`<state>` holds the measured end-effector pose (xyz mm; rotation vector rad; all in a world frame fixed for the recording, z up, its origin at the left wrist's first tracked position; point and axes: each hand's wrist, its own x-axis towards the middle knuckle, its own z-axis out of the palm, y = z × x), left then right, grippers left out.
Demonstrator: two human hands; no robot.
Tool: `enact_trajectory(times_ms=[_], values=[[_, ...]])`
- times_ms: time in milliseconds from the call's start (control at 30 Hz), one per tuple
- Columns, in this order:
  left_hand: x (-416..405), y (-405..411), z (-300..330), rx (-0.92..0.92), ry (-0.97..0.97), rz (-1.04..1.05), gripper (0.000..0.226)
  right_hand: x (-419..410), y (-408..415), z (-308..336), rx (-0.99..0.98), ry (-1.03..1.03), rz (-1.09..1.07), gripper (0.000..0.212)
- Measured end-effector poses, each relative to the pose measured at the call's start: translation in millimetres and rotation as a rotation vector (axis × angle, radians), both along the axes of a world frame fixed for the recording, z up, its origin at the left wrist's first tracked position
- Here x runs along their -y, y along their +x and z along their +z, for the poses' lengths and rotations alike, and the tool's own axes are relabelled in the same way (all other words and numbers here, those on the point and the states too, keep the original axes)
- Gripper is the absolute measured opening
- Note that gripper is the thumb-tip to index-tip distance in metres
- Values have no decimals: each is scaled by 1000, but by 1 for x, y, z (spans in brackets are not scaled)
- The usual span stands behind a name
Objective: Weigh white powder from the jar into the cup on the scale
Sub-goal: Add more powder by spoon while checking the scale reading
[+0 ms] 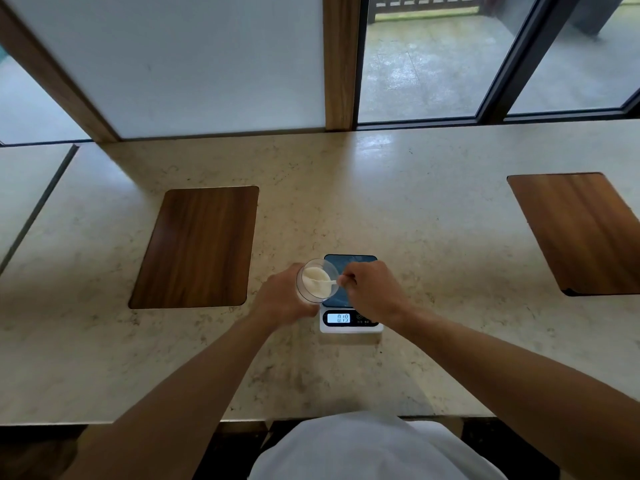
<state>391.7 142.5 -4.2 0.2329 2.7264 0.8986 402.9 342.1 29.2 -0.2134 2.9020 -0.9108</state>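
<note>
A clear jar (pixel 317 280) holding white powder is tilted toward the right, gripped from the left by my left hand (pixel 282 299). My right hand (pixel 372 289) pinches the handle of a small white spoon (pixel 327 281) whose bowl reaches into the jar's mouth. Both are over the left part of a small white scale (pixel 349 323) with a blue platform (pixel 349 263). Its lit display (pixel 338 318) shows digits that look like 0.19. The cup on the scale is hidden behind my right hand and the jar.
The scale stands on a pale stone counter (pixel 433 237) under a window. A wooden inlay panel (pixel 197 247) lies to the left and another (pixel 581 233) at the far right. The counter's front edge (pixel 138 422) runs just before my body.
</note>
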Motion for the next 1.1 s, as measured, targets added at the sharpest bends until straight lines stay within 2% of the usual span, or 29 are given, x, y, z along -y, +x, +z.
enact_trajectory(times_ms=[300, 933, 1100], values=[[0, 1, 0, -2, 11, -16, 89, 1, -5, -4, 165, -126, -103, 30], [-2, -1, 0, 45, -3, 3, 88, -13, -5, -3, 212, -197, -150, 31], [-5, -1, 1, 55, 4, 2, 85, -20, -4, 5, 224, -201, -155, 24]])
